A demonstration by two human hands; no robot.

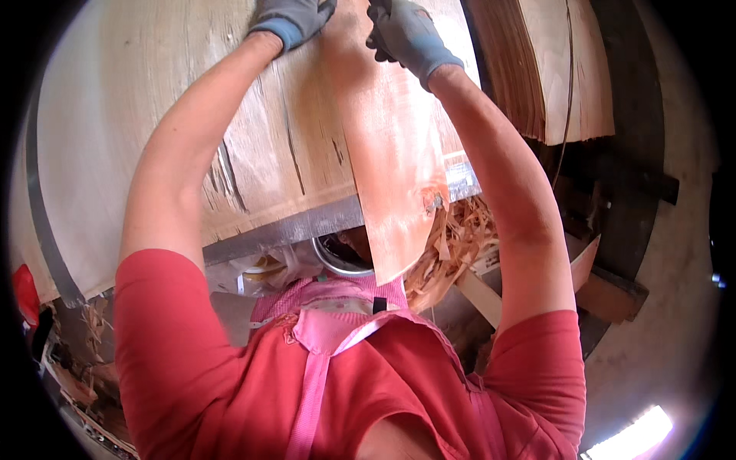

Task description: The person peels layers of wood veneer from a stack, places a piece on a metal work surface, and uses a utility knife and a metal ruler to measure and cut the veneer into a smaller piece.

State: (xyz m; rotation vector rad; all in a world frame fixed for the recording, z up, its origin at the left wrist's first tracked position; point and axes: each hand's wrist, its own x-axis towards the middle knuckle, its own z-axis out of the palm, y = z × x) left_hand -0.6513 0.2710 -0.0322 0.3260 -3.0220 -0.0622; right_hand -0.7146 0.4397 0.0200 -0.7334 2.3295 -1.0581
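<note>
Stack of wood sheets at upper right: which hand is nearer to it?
Right. The right hand is left of the stack, apart from it; the left hand is farther left, by the reddish strip's left edge.

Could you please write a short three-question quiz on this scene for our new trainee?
1. Multiple choice: which of these runs out past the near edge of the pale sheet?
A) a blue bucket
B) the reddish strip
C) a hammer
2. True or false: the left hand and the right hand are both gloved.
3. Fill in the blank: as the wearer sees it, the wood stack is to the ____ of the reddish strip.

Key: 1. B; 2. True; 3. right.
</note>
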